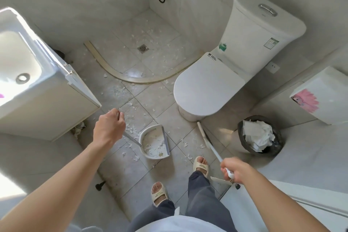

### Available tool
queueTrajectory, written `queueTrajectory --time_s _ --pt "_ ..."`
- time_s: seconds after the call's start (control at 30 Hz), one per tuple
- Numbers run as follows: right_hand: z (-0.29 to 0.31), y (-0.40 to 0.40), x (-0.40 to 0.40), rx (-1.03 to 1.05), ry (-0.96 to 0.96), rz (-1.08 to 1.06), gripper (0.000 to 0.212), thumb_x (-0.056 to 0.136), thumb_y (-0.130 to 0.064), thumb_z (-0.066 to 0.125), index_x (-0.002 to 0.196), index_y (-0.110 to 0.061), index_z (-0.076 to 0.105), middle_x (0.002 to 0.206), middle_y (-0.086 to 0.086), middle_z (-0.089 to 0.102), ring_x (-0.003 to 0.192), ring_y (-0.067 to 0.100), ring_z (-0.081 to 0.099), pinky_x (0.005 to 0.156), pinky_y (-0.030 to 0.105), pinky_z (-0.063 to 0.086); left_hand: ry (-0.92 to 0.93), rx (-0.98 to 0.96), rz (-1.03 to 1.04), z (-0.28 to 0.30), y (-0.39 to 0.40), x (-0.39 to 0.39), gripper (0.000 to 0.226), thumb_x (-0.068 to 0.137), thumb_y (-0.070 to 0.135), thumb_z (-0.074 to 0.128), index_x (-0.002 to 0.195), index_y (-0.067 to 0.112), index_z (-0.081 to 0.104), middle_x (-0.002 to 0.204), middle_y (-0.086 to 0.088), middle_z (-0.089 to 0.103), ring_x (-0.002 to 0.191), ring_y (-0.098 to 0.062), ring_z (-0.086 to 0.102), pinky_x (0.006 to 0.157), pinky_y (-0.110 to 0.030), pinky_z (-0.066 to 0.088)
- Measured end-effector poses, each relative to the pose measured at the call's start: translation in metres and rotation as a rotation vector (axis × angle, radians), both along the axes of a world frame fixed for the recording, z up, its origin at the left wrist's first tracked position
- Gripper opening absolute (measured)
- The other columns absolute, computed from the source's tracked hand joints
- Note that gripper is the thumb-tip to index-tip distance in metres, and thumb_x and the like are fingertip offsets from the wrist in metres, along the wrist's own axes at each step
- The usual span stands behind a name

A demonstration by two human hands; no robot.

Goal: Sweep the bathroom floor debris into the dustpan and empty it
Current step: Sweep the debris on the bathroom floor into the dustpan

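Note:
A white dustpan [154, 141] stands on the grey tiled floor with bits of white debris inside it. My left hand [109, 128] grips the top of its long metal handle [131, 139]. My right hand [235, 170] grips the white broom handle [214, 151]. The broom head [204, 134] rests on the floor by the toilet base, right of the dustpan. White scraps of debris [131, 111] lie scattered over the tiles between the sink cabinet and the toilet, and across the shower floor [156, 43].
A white toilet [209, 84] with its lid closed stands on the right. A black bin [259, 135] full of crumpled paper sits beside it. A sink cabinet [47, 100] juts in at the left. A curved shower threshold [135, 79] crosses the floor. My sandalled feet [159, 192] stand below.

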State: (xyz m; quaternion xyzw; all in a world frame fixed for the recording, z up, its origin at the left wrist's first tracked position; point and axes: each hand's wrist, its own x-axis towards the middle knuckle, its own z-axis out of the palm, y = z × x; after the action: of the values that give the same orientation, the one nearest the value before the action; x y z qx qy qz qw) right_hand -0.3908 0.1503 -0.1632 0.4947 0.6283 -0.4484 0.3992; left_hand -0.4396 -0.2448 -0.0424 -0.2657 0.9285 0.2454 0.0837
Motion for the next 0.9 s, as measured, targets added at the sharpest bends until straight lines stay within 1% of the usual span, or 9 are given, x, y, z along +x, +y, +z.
queueTrajectory --time_s 0.07,0.13,0.23,0.33,0.5,0.67,0.73,0.83,0.9 --pt "0.011 -0.009 0.019 0.002 0.010 0.036 0.013 0.088 0.010 0.045 0.092 0.008 0.057 0.063 0.012 0.051 0.034 0.011 0.041 0.033 0.015 0.032 0.001 -0.002 -0.020 -0.002 -0.009 0.009 0.034 0.097 0.033 0.040 0.070 0.013 0.049 0.061 -0.007 0.063 0.048 -0.025 0.065 0.062 -0.038 0.056" --pt "0.023 -0.013 0.032 0.018 0.050 0.040 0.011 0.087 0.009 0.048 0.089 0.008 0.059 0.059 0.011 0.050 0.037 0.012 0.038 0.033 0.015 0.029 -0.014 -0.003 -0.042 -0.005 -0.017 0.017 0.034 0.096 0.035 0.040 0.071 0.016 0.049 0.063 -0.007 0.064 0.053 -0.027 0.065 0.065 -0.040 0.057" --pt "0.038 -0.015 0.051 0.043 0.097 0.009 0.014 0.086 0.010 0.049 0.081 0.007 0.061 0.056 0.011 0.051 0.036 0.011 0.037 0.032 0.014 0.027 -0.039 -0.012 -0.081 -0.011 -0.024 0.025 0.033 0.095 0.037 0.037 0.070 0.018 0.048 0.068 -0.006 0.064 0.058 -0.029 0.065 0.065 -0.043 0.057" --pt "0.045 -0.014 0.064 0.060 0.120 -0.029 0.018 0.086 0.010 0.048 0.073 0.007 0.060 0.054 0.011 0.051 0.033 0.010 0.036 0.032 0.013 0.026 -0.045 -0.024 -0.106 -0.016 -0.027 0.032 0.032 0.096 0.036 0.037 0.072 0.018 0.049 0.068 -0.007 0.064 0.060 -0.029 0.064 0.066 -0.040 0.056" --pt "0.038 -0.011 0.074 0.137 0.159 -0.069 0.014 0.086 0.008 0.049 0.076 0.005 0.058 0.057 0.012 0.049 0.037 0.013 0.036 0.033 0.014 0.026 -0.057 -0.015 -0.149 -0.029 -0.029 0.044 0.031 0.098 0.034 0.038 0.077 0.017 0.052 0.068 -0.007 0.064 0.062 -0.029 0.063 0.066 -0.040 0.055" --pt "0.028 -0.015 0.075 0.189 0.132 -0.100 0.009 0.089 0.006 0.049 0.089 0.010 0.057 0.062 0.015 0.052 0.037 0.013 0.038 0.032 0.016 0.031 -0.039 -0.023 -0.138 -0.038 -0.036 0.051 0.030 0.098 0.033 0.037 0.078 0.016 0.050 0.074 -0.009 0.063 0.066 -0.032 0.061 0.066 -0.041 0.054" --pt "0.025 -0.023 0.078 0.182 0.109 -0.089 0.011 0.091 0.006 0.048 0.094 0.012 0.057 0.064 0.015 0.052 0.039 0.013 0.038 0.032 0.016 0.032 -0.030 -0.017 -0.125 -0.040 -0.037 0.053 0.029 0.098 0.032 0.037 0.079 0.015 0.051 0.077 -0.010 0.062 0.068 -0.033 0.059 0.066 -0.040 0.053" --pt "0.021 -0.042 0.087 0.122 0.056 -0.078 0.010 0.092 0.008 0.047 0.088 0.012 0.056 0.065 0.013 0.051 0.043 0.013 0.039 0.031 0.014 0.033 -0.016 -0.004 -0.123 -0.041 -0.035 0.053 0.029 0.098 0.030 0.037 0.081 0.013 0.051 0.079 -0.010 0.060 0.069 -0.034 0.058 0.065 -0.039 0.051" --pt "0.016 -0.056 0.096 0.085 0.015 -0.073 0.012 0.091 0.007 0.047 0.095 0.013 0.057 0.065 0.012 0.051 0.040 0.013 0.041 0.031 0.015 0.033 -0.001 -0.020 -0.133 -0.043 -0.031 0.052 0.028 0.099 0.029 0.038 0.082 0.011 0.052 0.079 -0.011 0.060 0.069 -0.035 0.057 0.062 -0.038 0.048"
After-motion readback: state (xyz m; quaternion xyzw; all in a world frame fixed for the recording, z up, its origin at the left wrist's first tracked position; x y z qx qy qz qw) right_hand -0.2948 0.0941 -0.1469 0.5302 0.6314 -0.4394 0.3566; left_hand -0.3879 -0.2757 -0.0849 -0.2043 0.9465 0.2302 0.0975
